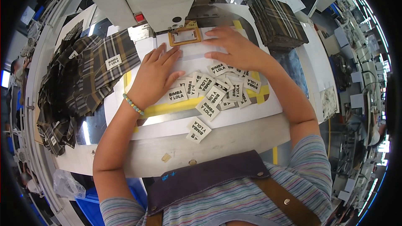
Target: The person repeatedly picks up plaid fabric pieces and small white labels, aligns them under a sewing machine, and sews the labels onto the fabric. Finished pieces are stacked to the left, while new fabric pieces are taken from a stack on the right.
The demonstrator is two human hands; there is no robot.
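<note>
My left hand point(155, 74) lies palm down on the white work sheet point(144, 49), fingers spread. Its fingertips reach close to the lower left corner of a tan rectangular clamp frame point(187, 43) under the sewing machine head point(157, 0). To the right of that frame hovers my right hand point(236, 49), a little blurred, its thumb and fingers apart with nothing visible between them. Loose white fabric labels point(208, 108) with dark lettering are heaped between and below my hands. Two more overlapping labels point(199, 129) lie nearer my body.
Dark plaid fabric pieces point(94, 50) drape over the left side, one bearing a white label point(113, 61). A tall stack of plaid pieces point(282, 21) stands at the back right. Yellow tape point(167, 108) borders the work area. A blue bin point(90, 207) sits below the table at left.
</note>
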